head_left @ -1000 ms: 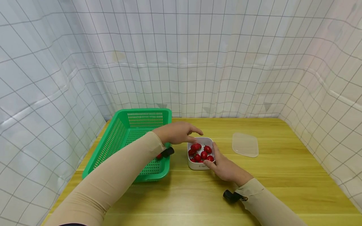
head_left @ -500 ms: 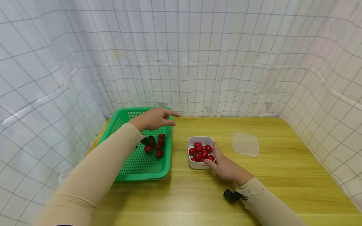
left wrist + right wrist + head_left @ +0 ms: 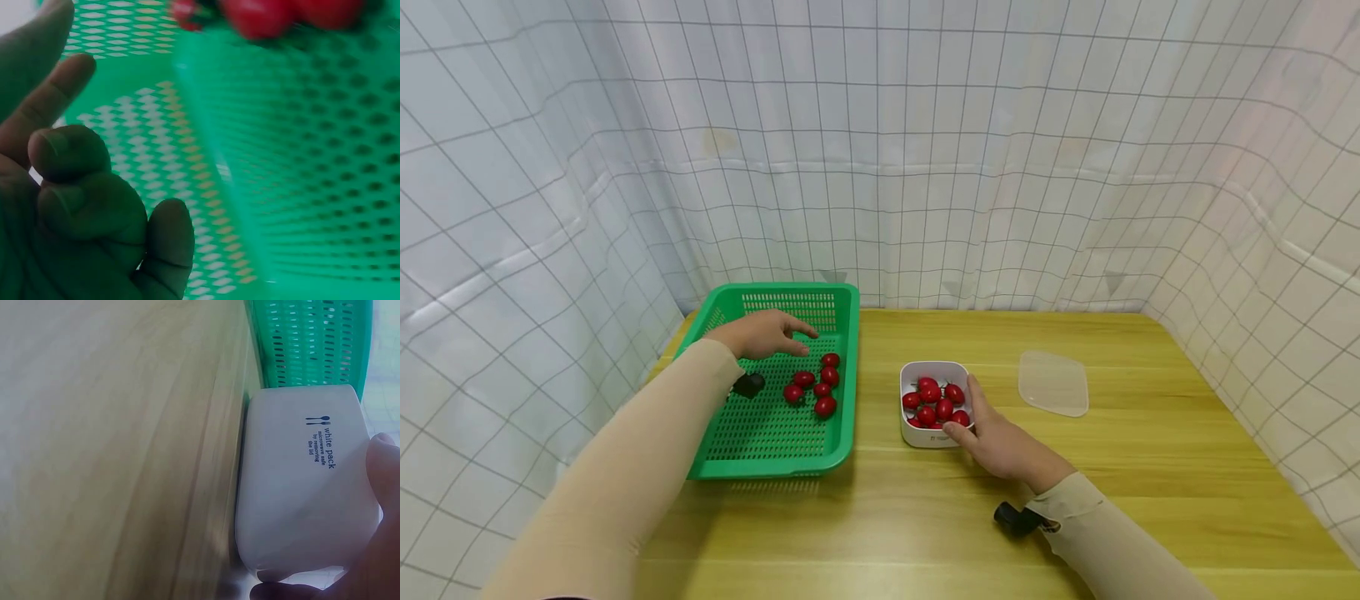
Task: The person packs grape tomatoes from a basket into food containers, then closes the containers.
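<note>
My left hand [image 3: 763, 335] hangs over the green plastic basket [image 3: 847, 421] with nothing in its fingers. In the left wrist view its fingers [image 3: 69, 153] are loosely bent, apart from the blurred red cherry tomatoes [image 3: 259, 15]. Several cherry tomatoes [image 3: 825, 407] lie along the right part of the basket floor. To the right, a small white food container [image 3: 917, 437] holds several more tomatoes [image 3: 943, 408]. My right hand [image 3: 1003, 446] grips its near right corner, thumb at the front rim and fingers along the side. Printed lettering shows on the container wall [image 3: 300, 506].
A translucent lid [image 3: 1052, 383] lies flat on the wooden table [image 3: 1135, 467], right of the container. White grid-patterned curtains [image 3: 925, 167] enclose the table at the back and both sides. Small black wrist cameras [image 3: 1017, 518] sit at both cuffs.
My left hand has moved from above the white container leftward, then lower over the basket, uncovering the tomatoes there. The right hand stays at the container.
</note>
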Available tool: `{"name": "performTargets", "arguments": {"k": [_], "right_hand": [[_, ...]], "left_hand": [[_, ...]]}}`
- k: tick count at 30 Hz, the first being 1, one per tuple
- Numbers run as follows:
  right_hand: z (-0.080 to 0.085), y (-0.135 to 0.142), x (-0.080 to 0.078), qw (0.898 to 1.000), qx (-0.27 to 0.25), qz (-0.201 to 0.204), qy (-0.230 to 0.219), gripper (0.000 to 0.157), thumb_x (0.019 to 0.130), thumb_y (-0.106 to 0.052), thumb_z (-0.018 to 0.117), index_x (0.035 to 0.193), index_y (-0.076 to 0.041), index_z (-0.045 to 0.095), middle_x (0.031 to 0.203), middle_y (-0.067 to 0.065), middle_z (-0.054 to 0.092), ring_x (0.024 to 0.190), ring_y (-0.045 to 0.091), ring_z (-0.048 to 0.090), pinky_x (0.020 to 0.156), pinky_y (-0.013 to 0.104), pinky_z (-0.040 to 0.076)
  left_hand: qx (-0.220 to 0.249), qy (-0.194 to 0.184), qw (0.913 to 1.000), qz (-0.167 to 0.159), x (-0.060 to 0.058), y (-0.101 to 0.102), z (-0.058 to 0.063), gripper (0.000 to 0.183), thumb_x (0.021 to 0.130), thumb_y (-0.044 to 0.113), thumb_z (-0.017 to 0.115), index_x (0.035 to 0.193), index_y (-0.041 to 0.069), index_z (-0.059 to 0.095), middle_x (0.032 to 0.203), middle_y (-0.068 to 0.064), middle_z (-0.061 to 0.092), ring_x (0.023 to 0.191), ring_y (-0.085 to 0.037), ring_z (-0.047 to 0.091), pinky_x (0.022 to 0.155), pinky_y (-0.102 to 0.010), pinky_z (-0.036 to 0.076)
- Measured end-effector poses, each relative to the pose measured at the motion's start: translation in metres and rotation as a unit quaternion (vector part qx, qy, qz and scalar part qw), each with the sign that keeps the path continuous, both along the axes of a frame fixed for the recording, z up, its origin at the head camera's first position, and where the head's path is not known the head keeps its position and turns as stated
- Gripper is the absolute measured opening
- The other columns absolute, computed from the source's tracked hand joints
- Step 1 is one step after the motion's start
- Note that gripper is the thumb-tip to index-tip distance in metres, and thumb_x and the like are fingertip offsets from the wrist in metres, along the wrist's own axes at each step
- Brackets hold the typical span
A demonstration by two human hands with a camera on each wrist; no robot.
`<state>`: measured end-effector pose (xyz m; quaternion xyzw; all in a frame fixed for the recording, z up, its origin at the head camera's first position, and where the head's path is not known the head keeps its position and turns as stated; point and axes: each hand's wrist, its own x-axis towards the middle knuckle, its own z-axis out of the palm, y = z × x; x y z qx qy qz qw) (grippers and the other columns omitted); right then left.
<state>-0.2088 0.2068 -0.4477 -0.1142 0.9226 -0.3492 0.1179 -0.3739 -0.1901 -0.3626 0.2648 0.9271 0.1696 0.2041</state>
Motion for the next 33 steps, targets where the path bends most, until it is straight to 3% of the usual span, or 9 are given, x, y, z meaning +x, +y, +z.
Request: {"name": "performTargets", "arguments": {"k": [6,12,20,33], "right_hand": [[0.0,0.0,0.0,1.0,-0.007,0.002,-0.002,0.098,0.11,-0.046,0.051,0.165,0.0,-0.016,0.175,0.025,0.004,0.16,0.046,0.019,0.129,0.062,0.019],[-0.001,-0.001,0.0,1.0,-0.009,-0.002,-0.007,0.098,0.11,-0.047,0.051,0.166,0.0,-0.015,0.176,0.025,0.005,0.16,0.045,0.019,0.129,0.061,0.019],[0.001,0.0,0.002,1.0,0.0,-0.004,-0.008,0.1,0.109,-0.05,0.05,0.166,0.0,-0.015,0.175,0.026,0.004,0.159,0.048,0.02,0.128,0.063,0.021],[0.002,0.0,0.001,1.0,-0.002,-0.002,-0.006,0.099,0.11,-0.048,0.051,0.165,0.001,-0.015,0.175,0.025,0.003,0.16,0.047,0.018,0.129,0.062,0.019]], "left_hand": [[-0.009,-0.041,0.9991,-0.002,0.001,-0.005,-0.012,0.046,0.105,0.036,0.065,0.149,0.021,0.062,0.163,-0.015,0.048,0.148,-0.045,0.045,0.118,-0.064,0.039],[-0.012,-0.081,0.9964,0.019,0.001,-0.005,-0.022,0.046,0.101,0.039,0.07,0.145,0.025,0.066,0.162,-0.016,0.048,0.152,-0.048,0.038,0.119,-0.065,0.037],[-0.034,-0.087,0.9945,0.048,-0.001,-0.004,-0.034,0.048,0.1,0.047,0.069,0.145,0.029,0.066,0.163,-0.015,0.047,0.155,-0.047,0.032,0.122,-0.067,0.032],[-0.069,-0.048,0.9964,0.015,-0.005,-0.002,-0.04,0.049,0.102,0.046,0.067,0.146,0.023,0.066,0.158,-0.018,0.053,0.151,-0.046,0.04,0.121,-0.062,0.037]]}}
